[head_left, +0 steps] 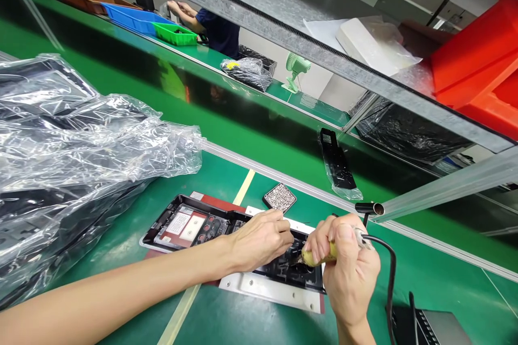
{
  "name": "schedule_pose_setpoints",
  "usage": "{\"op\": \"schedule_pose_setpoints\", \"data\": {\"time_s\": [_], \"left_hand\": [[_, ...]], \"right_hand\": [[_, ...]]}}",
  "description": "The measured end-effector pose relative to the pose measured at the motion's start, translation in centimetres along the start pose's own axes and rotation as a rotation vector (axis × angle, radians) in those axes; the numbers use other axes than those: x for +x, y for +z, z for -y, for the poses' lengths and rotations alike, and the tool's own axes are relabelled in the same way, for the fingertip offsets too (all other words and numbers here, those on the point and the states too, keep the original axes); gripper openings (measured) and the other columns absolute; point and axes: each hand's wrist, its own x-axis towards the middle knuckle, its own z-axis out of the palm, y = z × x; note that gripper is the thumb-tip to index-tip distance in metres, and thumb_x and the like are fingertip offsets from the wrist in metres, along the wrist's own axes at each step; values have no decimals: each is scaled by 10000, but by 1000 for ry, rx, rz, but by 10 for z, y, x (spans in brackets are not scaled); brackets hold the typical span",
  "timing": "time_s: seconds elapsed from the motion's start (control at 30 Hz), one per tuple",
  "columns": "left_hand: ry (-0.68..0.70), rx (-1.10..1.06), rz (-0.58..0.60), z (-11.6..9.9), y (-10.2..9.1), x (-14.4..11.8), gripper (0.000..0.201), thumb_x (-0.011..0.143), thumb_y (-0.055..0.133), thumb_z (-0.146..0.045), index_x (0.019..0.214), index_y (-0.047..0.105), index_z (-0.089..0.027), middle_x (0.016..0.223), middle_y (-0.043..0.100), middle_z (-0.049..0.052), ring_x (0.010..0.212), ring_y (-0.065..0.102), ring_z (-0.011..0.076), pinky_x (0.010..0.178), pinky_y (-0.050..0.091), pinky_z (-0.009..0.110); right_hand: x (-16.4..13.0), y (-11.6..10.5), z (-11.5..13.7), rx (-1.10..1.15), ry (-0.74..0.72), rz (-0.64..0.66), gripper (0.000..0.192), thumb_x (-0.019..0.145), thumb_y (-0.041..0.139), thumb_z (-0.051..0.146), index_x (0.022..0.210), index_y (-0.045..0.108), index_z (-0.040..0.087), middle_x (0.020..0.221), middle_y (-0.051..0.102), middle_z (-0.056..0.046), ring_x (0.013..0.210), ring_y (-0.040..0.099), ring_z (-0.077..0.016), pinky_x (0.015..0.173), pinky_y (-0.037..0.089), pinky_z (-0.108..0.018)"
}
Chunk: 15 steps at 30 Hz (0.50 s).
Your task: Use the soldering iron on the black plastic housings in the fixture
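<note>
On the near side of the black panel [232, 218], open tabletop [267, 329] leaves a way in between the left forearm [162, 283] and the right hand [350, 259]. The panel's left end is open from above; its middle is blocked by the left hand [263, 240], and its right part by the yellow-handled tool [324, 254]. Left of it bulges a plastic-wrapped heap [101, 143]; just behind it sits a small tray [280, 198]; to its right hangs a black cord [392, 275].
</note>
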Motion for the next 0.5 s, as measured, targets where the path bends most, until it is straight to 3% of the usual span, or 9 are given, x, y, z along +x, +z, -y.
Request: {"op": "schedule_pose_setpoints", "data": {"time_s": [0.23,0.5], "left_hand": [[136,96,10,1,-2,-4,120,975,536,-93,946,639,-147,833,618,69,834,525,217,714,435,351],[78,85,92,3,-11,-15,254,980,499,-83,1201,612,-135,936,633,79,900,548,223,782,461,344]], "right_hand": [[1,0,0,-19,-19,-9,282,1031,495,311,765,493,219,582,484,44,519,490,-108,530,473,-276],[1,0,-1,-6,-10,-10,277,1035,490,301,772,493,216,600,490,43,528,489,-104,552,479,-282]]}}
